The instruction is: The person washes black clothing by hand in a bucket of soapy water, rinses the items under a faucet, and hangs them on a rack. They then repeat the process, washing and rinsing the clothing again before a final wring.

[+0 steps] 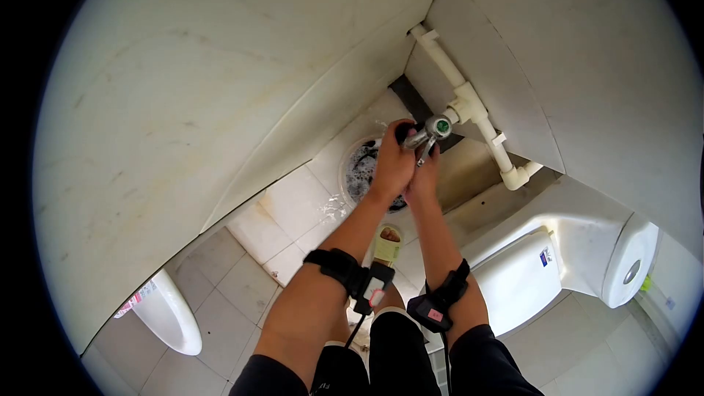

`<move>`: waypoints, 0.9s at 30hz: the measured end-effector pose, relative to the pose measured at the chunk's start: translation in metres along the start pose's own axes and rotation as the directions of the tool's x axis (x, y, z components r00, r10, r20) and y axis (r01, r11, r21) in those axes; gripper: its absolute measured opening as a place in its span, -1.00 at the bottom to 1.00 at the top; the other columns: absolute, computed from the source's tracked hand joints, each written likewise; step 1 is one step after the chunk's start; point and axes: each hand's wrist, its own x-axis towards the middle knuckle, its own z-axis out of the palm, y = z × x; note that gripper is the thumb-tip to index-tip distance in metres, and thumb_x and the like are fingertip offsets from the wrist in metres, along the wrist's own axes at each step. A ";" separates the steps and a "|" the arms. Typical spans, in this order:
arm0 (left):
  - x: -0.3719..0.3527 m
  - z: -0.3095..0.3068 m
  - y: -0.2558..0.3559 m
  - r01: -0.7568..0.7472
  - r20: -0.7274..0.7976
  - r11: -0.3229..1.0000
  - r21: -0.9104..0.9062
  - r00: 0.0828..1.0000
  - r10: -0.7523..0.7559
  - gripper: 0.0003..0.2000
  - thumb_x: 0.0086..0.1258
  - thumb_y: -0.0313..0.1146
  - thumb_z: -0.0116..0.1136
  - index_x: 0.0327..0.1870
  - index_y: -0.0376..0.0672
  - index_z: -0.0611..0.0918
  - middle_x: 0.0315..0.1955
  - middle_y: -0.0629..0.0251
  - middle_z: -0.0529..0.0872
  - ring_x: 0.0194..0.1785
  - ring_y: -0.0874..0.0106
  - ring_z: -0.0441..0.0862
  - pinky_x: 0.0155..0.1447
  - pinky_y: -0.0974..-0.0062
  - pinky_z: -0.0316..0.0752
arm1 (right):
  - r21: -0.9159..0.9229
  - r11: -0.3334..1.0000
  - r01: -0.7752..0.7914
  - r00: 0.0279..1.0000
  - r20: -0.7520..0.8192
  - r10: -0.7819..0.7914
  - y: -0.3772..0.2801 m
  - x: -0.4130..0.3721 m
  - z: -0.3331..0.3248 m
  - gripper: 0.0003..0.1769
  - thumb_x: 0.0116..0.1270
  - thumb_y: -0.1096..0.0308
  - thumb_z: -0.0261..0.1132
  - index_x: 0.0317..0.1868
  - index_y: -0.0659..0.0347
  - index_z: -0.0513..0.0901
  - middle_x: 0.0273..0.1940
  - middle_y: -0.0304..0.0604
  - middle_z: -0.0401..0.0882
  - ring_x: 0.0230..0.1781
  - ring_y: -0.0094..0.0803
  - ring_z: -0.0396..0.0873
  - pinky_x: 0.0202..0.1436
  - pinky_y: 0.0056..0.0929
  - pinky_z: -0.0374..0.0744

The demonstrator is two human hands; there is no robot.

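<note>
My left hand and my right hand are close together beneath a metal tap with a green mark on its top. My left fingers are curled round black cloth, which shows at the upper edge of the hand. More black shows beside my right fingers, which look closed on the same cloth; the tap spout and lever partly hide them. Below and left of the hands, a round basin on the floor holds soapy suds and dark fabric, partly covered by my left forearm.
White pipes run along the wall behind the tap. A white toilet with its lid down stands at right. At lower left is another white ceramic fixture. A slippered foot rests near the basin, and foam has splashed on the tiles.
</note>
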 end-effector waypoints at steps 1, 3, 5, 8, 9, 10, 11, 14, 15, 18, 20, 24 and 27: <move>-0.003 0.003 0.003 -0.238 -0.101 0.971 0.027 0.966 0.239 -0.73 0.44 -0.21 0.02 -0.12 -0.28 0.51 -0.25 0.15 0.61 -0.17 0.35 0.53 -0.05 0.42 0.40 | -0.001 0.997 0.083 0.996 0.040 -0.083 0.002 0.003 0.002 -0.73 0.39 0.27 0.13 -0.03 0.26 0.46 -0.15 -0.17 0.53 -0.22 -0.48 0.50 -0.13 -0.47 0.48; -0.004 0.002 0.013 -0.118 -0.152 0.993 0.032 0.981 0.121 -0.75 0.44 -0.33 -0.01 -0.04 -0.34 0.46 -0.27 -0.03 0.62 -0.15 0.17 0.59 0.00 0.32 0.41 | -0.068 0.994 0.085 0.993 0.092 -0.078 -0.005 -0.004 0.009 -0.68 0.43 0.18 0.09 -0.04 0.29 0.45 -0.17 -0.16 0.54 -0.22 -0.46 0.50 -0.15 -0.45 0.48; 0.006 0.001 0.019 -0.071 -0.181 0.996 0.048 0.980 0.079 -0.74 0.43 -0.29 -0.02 -0.14 -0.36 0.51 -0.35 -0.06 0.63 -0.23 0.17 0.60 -0.07 0.32 0.43 | 0.077 0.996 -0.038 0.998 0.057 0.034 -0.009 -0.009 0.017 -0.62 0.46 0.11 0.02 -0.10 0.32 0.48 -0.21 -0.17 0.54 -0.26 -0.46 0.51 -0.20 -0.45 0.49; 0.009 -0.008 0.052 0.177 -0.198 0.982 0.060 0.967 -0.162 -0.66 0.40 -0.18 0.03 -0.28 -0.37 0.56 -0.38 -0.10 0.63 -0.30 0.22 0.59 -0.14 0.33 0.44 | 0.082 0.987 -0.138 0.990 0.009 0.138 -0.009 -0.018 0.024 -0.56 0.48 0.05 -0.04 -0.17 0.33 0.50 -0.24 -0.17 0.54 -0.29 -0.47 0.50 -0.25 -0.45 0.49; 0.008 -0.008 0.055 0.178 -0.201 0.982 0.061 0.966 -0.163 -0.66 0.40 -0.18 0.03 -0.28 -0.37 0.56 -0.38 -0.10 0.63 -0.30 0.22 0.59 -0.14 0.33 0.44 | 0.082 0.987 -0.142 0.990 0.011 0.141 -0.010 -0.019 0.026 -0.56 0.48 0.05 -0.04 -0.17 0.33 0.50 -0.24 -0.17 0.54 -0.29 -0.47 0.50 -0.25 -0.45 0.49; 0.007 -0.007 0.056 0.160 -0.220 0.986 0.053 0.965 -0.144 -0.67 0.38 -0.21 0.05 -0.38 -0.38 0.56 -0.45 0.01 0.63 -0.35 0.29 0.56 -0.19 0.36 0.42 | 0.058 0.986 -0.156 0.987 -0.019 0.157 -0.012 -0.021 0.027 -0.58 0.47 0.08 -0.02 -0.20 0.33 0.51 -0.25 -0.18 0.54 -0.29 -0.47 0.50 -0.26 -0.45 0.48; 0.006 -0.006 0.056 0.139 -0.240 0.989 0.043 0.963 -0.125 -0.67 0.36 -0.23 0.07 -0.48 -0.38 0.56 -0.52 0.13 0.63 -0.40 0.36 0.53 -0.23 0.39 0.41 | 0.033 0.985 -0.170 0.984 -0.047 0.171 -0.015 -0.021 0.028 -0.61 0.46 0.11 0.01 -0.23 0.33 0.52 -0.25 -0.18 0.54 -0.29 -0.46 0.49 -0.26 -0.45 0.48; 0.010 -0.010 0.034 0.291 -0.258 0.930 -0.226 0.902 -0.345 -0.75 0.28 -0.30 0.10 -0.43 -0.37 0.56 -0.51 0.20 0.62 -0.41 0.39 0.53 -0.25 0.41 0.41 | 0.009 0.997 -0.083 0.997 -0.007 0.083 -0.019 -0.023 0.030 -0.70 0.44 0.20 0.06 -0.22 0.31 0.51 -0.26 -0.19 0.54 -0.29 -0.47 0.50 -0.23 -0.48 0.48; 0.012 -0.011 0.028 0.293 -0.256 0.929 -0.227 0.902 -0.347 -0.75 0.28 -0.30 0.10 -0.43 -0.37 0.56 -0.51 0.20 0.62 -0.41 0.39 0.53 -0.25 0.41 0.41 | 0.008 0.997 -0.083 0.997 -0.009 0.083 -0.013 -0.019 0.028 -0.70 0.44 0.20 0.06 -0.22 0.31 0.51 -0.26 -0.19 0.54 -0.29 -0.47 0.50 -0.23 -0.48 0.48; 0.012 -0.002 0.016 0.140 -0.435 0.903 -0.406 0.840 -0.325 -0.83 0.23 -0.44 0.10 -0.22 -0.34 0.51 -0.35 0.14 0.60 -0.24 0.38 0.54 -0.07 0.46 0.44 | 0.072 0.997 -0.012 0.999 -0.039 0.015 -0.007 -0.019 0.022 -0.77 0.40 0.28 0.09 -0.07 0.25 0.47 -0.19 -0.18 0.52 -0.22 -0.47 0.50 -0.15 -0.49 0.48; 0.013 -0.008 0.011 0.023 -0.428 0.971 -0.239 0.895 -0.126 -0.85 0.27 -0.45 0.07 -0.22 -0.33 0.52 -0.32 0.14 0.60 -0.21 0.39 0.53 -0.05 0.46 0.43 | 0.043 0.991 -0.126 0.979 0.167 0.117 -0.020 -0.021 0.020 -0.68 0.39 0.27 0.09 0.09 0.18 0.34 -0.10 -0.18 0.48 -0.12 -0.45 0.48 -0.07 -0.48 0.48; 0.002 -0.007 0.005 -0.077 -0.050 0.992 -0.097 0.996 0.073 -0.87 0.37 -0.42 0.04 -0.20 -0.29 0.52 -0.26 0.14 0.61 -0.18 0.39 0.52 -0.03 0.47 0.42 | -0.060 0.938 -0.341 0.940 -0.026 0.340 -0.016 -0.018 0.017 -0.69 0.41 0.11 0.03 -0.07 0.15 0.48 -0.18 -0.19 0.54 -0.15 -0.42 0.54 -0.11 -0.45 0.51; -0.001 -0.008 -0.002 -0.211 -0.037 0.974 0.083 0.976 0.214 -0.83 0.39 -0.36 0.06 -0.22 -0.31 0.53 -0.37 0.11 0.62 -0.30 0.40 0.52 -0.12 0.45 0.43 | -0.213 0.888 -0.407 0.896 0.097 0.433 -0.025 -0.017 0.009 -0.67 0.42 0.10 -0.01 -0.17 0.18 0.53 -0.27 -0.20 0.55 -0.33 -0.45 0.56 -0.36 -0.47 0.52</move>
